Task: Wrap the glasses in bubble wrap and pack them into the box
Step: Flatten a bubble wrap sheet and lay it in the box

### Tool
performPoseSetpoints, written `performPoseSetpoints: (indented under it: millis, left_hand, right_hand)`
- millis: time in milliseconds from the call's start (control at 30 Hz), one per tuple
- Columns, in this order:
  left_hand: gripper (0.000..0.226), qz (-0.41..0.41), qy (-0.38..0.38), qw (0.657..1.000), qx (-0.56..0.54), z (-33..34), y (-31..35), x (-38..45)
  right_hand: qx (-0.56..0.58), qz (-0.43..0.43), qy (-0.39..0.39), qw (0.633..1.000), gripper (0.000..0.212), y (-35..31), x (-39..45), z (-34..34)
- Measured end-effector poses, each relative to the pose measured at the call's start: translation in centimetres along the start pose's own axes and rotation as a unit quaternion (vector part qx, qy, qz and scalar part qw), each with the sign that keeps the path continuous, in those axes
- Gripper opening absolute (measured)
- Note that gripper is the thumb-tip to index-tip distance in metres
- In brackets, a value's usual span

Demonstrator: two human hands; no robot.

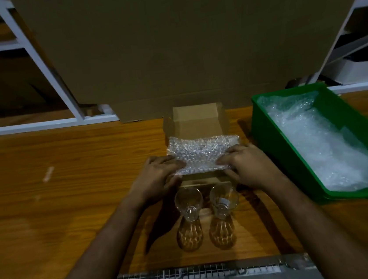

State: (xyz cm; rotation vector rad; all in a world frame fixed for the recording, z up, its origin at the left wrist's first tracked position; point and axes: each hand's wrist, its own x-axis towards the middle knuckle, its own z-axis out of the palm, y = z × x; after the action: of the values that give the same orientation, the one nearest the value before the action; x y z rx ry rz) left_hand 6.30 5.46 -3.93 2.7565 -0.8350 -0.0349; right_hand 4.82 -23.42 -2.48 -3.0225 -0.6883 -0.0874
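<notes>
A small open cardboard box (pixel 195 120) stands on the wooden table straight ahead. A bubble-wrap bundle (pixel 201 152) lies across its near opening. My left hand (pixel 154 180) grips the bundle's left end and my right hand (pixel 248 167) grips its right end. What is inside the wrap is hidden. Two bare clear glasses stand side by side just in front of the box, one on the left (pixel 188 203) and one on the right (pixel 223 200), between my forearms.
A green plastic bin (pixel 261 126) holding loose bubble wrap (pixel 330 145) sits on the right of the table. A large cardboard sheet (pixel 179 43) leans upright behind the box. White shelving stands at both sides. The table's near edge meets a wire grid.
</notes>
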Motion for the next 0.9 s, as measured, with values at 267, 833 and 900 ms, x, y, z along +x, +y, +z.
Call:
performPoseSetpoints:
  millis: [267, 833, 900]
  left_hand:
    - [0.074, 0.064, -0.032, 0.997, 0.035, -0.3, 0.2, -0.5]
    - [0.039, 0.058, -0.125, 0.978, 0.155, -1.0, 1.4, 1.7]
    - [0.037, 0.068, -0.137, 0.972, 0.178, -1.4, 2.0, 2.5]
  right_hand:
    - [0.115, 0.035, 0.006, 0.993, 0.047, -0.4, 0.0, -1.9]
    - [0.086, 0.013, -0.181, 0.980, 0.049, -4.4, 5.1, 0.5]
    - [0.056, 0.009, -0.215, 0.975, 0.043, -4.7, 5.5, 0.5]
